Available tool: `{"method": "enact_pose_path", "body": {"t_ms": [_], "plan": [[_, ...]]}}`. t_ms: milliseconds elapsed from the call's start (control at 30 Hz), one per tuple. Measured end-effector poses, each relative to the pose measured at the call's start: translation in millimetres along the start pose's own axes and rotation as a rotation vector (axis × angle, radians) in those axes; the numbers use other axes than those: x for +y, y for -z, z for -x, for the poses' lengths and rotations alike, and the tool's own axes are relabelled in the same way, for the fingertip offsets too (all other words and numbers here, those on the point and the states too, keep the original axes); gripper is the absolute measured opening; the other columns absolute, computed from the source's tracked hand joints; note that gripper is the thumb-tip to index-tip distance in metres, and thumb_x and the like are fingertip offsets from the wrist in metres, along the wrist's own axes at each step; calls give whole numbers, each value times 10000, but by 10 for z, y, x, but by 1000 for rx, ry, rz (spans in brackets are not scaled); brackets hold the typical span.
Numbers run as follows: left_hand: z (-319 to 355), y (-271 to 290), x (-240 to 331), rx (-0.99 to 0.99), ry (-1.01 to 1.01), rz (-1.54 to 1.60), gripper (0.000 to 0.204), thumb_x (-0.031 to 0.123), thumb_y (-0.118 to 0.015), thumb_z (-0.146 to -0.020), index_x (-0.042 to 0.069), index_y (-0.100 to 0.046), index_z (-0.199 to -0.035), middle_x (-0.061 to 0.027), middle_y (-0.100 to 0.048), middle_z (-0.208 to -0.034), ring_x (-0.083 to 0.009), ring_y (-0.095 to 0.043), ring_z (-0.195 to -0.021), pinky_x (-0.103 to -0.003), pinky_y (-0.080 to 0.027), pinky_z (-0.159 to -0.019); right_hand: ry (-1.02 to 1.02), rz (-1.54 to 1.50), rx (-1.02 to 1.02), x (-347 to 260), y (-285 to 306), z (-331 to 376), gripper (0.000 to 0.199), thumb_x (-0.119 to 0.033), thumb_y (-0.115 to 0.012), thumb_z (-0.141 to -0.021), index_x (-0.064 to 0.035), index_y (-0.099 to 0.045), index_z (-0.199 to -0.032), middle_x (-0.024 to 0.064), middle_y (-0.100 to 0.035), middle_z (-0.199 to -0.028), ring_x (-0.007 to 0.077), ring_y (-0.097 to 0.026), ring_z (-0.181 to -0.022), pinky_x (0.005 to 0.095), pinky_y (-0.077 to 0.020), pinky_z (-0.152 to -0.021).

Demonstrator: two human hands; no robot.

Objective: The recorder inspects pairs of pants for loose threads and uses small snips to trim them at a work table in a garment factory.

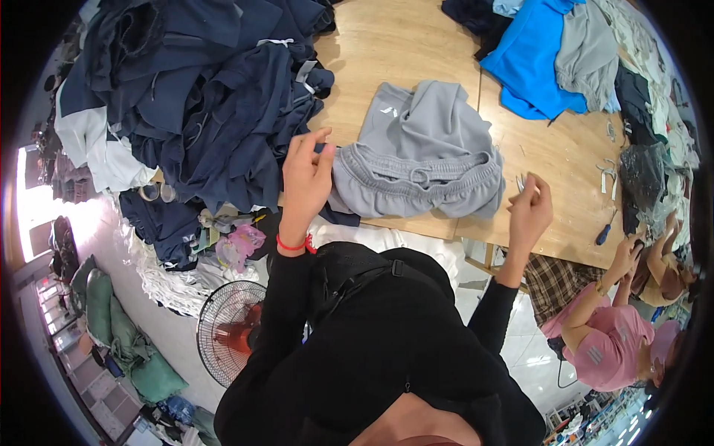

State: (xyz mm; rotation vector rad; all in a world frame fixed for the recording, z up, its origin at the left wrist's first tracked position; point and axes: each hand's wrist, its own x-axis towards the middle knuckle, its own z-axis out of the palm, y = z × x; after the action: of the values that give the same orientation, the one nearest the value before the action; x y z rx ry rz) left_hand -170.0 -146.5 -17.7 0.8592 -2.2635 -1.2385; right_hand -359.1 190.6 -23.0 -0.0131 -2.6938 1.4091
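A pair of grey shorts [428, 123] lies on the wooden table in front of me. Its elastic waistband [416, 178] faces me, with a drawstring loop at the middle and a small white mark on one leg. My left hand [306, 175] is raised at the left end of the waistband, thumb and fingers apart, holding nothing. Off the right end of the waistband, my right hand [532, 208] is closed around small thread snips [520, 183]. Only their pointed metal tips show; the fingers hide the rest.
Dark navy garments [216, 111] are heaped at the left. Blue shorts [532, 63] and grey garments [587, 44] lie far right. Scissors [608, 169] and a blue-handled tool [604, 235] rest on the right of the table. A fan [227, 331] stands lower left; co-workers sit at right.
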Motion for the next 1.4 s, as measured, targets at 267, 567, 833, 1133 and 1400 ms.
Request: {"method": "enact_pose_path", "body": {"t_ms": [267,567,833,1133,1400], "plan": [[-153,-257,-78,-224,24,-527,378,363,-858,-869,-1,-778,-938,-209,-722,-745,-404,-742,-751,-437,-575,-673,214,679,-152,-171,-561,100,488,-511,-729,-958,-32,-658,-1021,220,-742,-847,459,-730,-823,570,-561,-729],[160,-64,-326,-251,685,1067,206,88,-653,-1051,-7,-738,-1213,-123,-799,-1107,-196,-771,-953,-356,-620,-840,-496,-865,-375,330,-127,29,192,-63,-597,-1058,24,-676,-1210,100,-768,-1080,185,-739,-916,333,-586,-822],[-53,399,-143,-409,847,1732,371,278,-542,-1113,-36,-716,-1210,-191,-764,-1212,-342,-741,-1147,-510,-590,-1048,-1056,-1517,-473,64,283,-44,335,-54,-555,-990,56,-660,-1288,159,-744,-1240,307,-718,-1161,484,-577,-1039],[7,487,198,-110,685,1515,327,241,-653,-1048,152,-558,-748,19,-626,-739,-184,-690,-779,-365,-558,-794,-896,-1500,-475,-147,397,-17,228,0,-615,-898,-10,-688,-1114,123,-743,-1082,331,-706,-1092,561,-549,-1025],[84,546,282,-94,615,1538,401,220,-643,-1025,176,-431,-688,57,-440,-662,-150,-548,-654,-341,-491,-710,-756,-1508,-605,-323,482,11,185,-18,-627,-934,-33,-613,-1117,128,-707,-1066,325,-708,-1032,542,-548,-1015]]}}
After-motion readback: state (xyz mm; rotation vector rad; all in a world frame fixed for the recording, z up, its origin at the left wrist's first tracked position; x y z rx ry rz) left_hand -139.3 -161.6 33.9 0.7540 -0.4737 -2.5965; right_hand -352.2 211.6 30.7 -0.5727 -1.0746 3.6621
